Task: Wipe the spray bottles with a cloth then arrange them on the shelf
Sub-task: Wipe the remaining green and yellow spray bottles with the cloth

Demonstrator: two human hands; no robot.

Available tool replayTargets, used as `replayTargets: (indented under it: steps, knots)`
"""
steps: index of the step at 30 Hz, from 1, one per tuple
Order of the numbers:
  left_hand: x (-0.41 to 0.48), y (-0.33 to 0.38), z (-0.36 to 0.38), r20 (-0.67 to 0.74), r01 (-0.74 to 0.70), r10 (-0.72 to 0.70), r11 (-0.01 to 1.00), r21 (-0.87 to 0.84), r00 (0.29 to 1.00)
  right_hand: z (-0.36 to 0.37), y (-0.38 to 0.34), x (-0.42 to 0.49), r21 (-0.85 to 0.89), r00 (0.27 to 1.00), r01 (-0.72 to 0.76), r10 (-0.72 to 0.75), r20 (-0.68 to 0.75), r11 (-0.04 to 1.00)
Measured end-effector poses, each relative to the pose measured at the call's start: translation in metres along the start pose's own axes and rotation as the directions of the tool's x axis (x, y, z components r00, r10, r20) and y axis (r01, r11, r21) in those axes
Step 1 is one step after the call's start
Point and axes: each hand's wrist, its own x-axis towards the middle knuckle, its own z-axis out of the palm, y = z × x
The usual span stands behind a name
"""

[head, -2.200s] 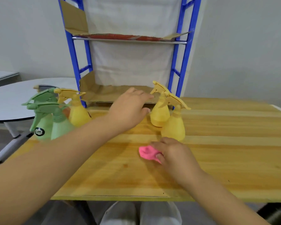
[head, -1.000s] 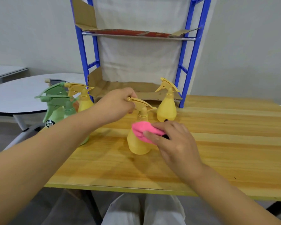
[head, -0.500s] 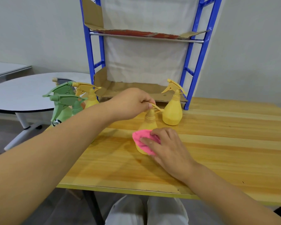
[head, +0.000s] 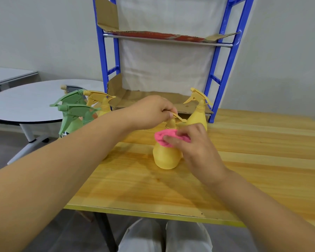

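The bottle [head: 166, 157] stands upright on the table [head: 244, 170]. The left hand [head: 149, 111] holds its spray head from 10 o'clock, fingers curled and pinching the trigger. The right hand [head: 195, 144], coming from 4 o'clock, grips the pink cloth [head: 164, 137], its fingers [head: 171, 138] pressing it onto the bottle's shoulder. A second bottle [head: 198, 117] stands at 1 o'clock, just before the shelf [head: 224, 77]. Green bottles [head: 69, 120] and another yellow one [head: 100, 104] cluster at 10 o'clock.

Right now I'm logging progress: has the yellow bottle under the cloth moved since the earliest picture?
Yes. The wiped yellow bottle came toward the table's front edge, away from the right blue post and the second yellow bottle it stood beside.
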Motion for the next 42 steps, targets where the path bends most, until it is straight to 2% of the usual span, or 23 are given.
replayTargets:
  steps: [5,11,13,15,18,20,23,27,30,32,36,39,42]
  knots:
    - [0.000,-0.003,0.000,0.031,-0.007,0.009,0.999,-0.034,0.999,0.013,0.006,-0.009,0.067,0.999,-0.035,0.033,0.032,0.997]
    - [0.001,-0.005,-0.003,0.056,0.009,-0.002,0.991,-0.136,0.998,0.017,0.008,-0.043,0.017,0.974,0.052,-0.055,0.220,0.998]
    - [0.001,-0.007,-0.002,0.064,0.007,0.003,0.988,-0.155,0.998,0.013,0.012,-0.042,-0.005,0.978,0.056,-0.054,0.200,0.998]
    - [0.002,-0.008,-0.003,0.079,0.000,0.013,0.987,-0.161,0.997,0.010,0.016,-0.034,0.021,0.994,0.022,-0.024,0.103,1.000]
    - [0.004,-0.009,-0.003,0.110,-0.003,0.022,0.985,-0.170,0.994,0.008,0.018,-0.017,0.128,0.993,-0.090,0.099,-0.068,0.988]
    - [0.005,-0.011,-0.002,0.126,-0.008,0.030,0.986,-0.168,0.992,0.011,0.018,-0.010,0.178,0.981,-0.134,0.156,-0.116,0.975]
    - [0.005,-0.014,-0.004,0.139,-0.022,0.047,0.983,-0.181,0.989,0.020,0.019,-0.016,0.226,0.972,-0.185,0.212,-0.100,0.956]
    - [0.008,-0.014,-0.005,0.169,-0.009,0.041,0.983,-0.185,0.985,0.021,0.021,-0.037,0.236,0.980,-0.199,0.191,0.059,0.951]
    - [0.011,-0.009,-0.002,0.129,-0.026,0.047,0.987,-0.157,0.990,0.014,0.018,-0.043,0.209,0.976,-0.169,0.134,0.172,0.963]
    - [0.011,-0.006,0.004,0.060,-0.057,0.066,0.988,-0.140,0.996,0.009,0.018,-0.044,0.194,0.972,-0.168,0.130,0.194,0.966]
    - [0.010,0.000,0.023,-0.097,-0.017,0.010,0.997,-0.072,0.995,-0.003,0.014,-0.041,0.241,0.983,-0.174,0.154,0.102,0.955]
    - [0.011,0.009,0.035,-0.105,0.020,-0.024,0.999,-0.041,0.994,-0.008,0.013,-0.023,0.271,0.970,-0.230,0.243,-0.015,0.935]
    - [0.012,0.014,0.042,-0.106,-0.041,0.036,0.998,-0.051,0.994,-0.003,0.010,-0.010,0.277,0.965,-0.236,0.258,-0.044,0.932]
